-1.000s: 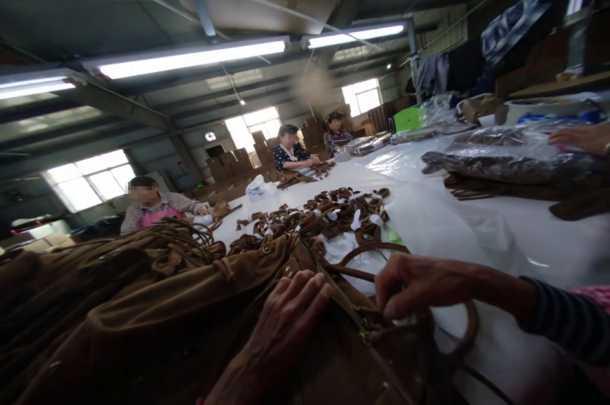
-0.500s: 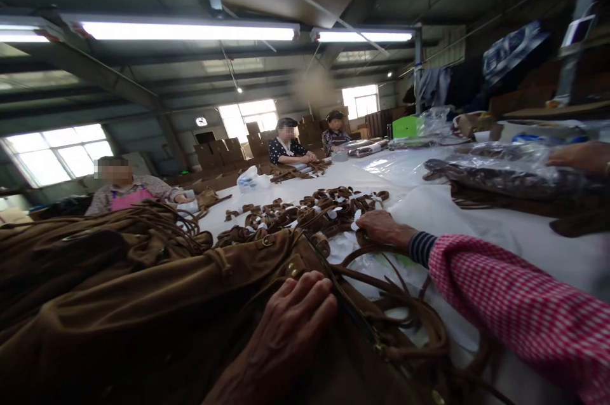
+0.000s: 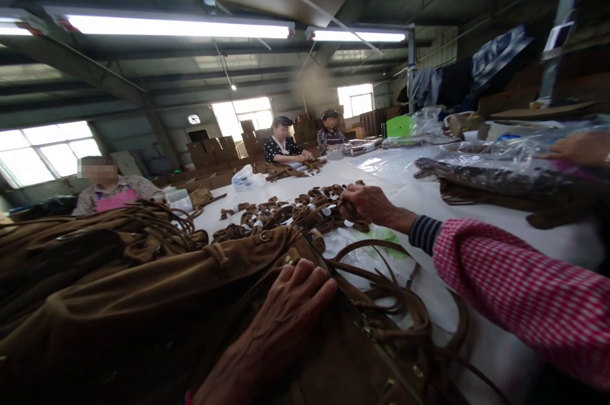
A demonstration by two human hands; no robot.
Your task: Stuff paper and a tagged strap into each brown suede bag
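A large brown bag [image 3: 190,284] with brass fittings lies in front of me. My left hand [image 3: 295,297] rests on it near its zipped edge, fingers bent and close together over the cloth; anything under the fingertips is hidden. Beyond the bag, a heap of rolled brown straps [image 3: 267,213] with white wraps lies on the white table [image 3: 405,170]. My right hand [image 3: 366,205], in a red-and-white checked sleeve, is closed on a rolled brown strap [image 3: 349,206] at the heap's right end. Long loose straps [image 3: 405,297] curl below my right forearm.
More brown bags [image 3: 71,252] are piled at left. Three people sit across the table. At right, another person's hand [image 3: 581,149] is over plastic-wrapped brown goods [image 3: 495,173]. Clear plastic [image 3: 343,252] lies beneath the loose straps.
My right hand has risen slightly and moved left, with the rolled strap in its fingers. My left hand stays on the bag. The view has shifted a little.
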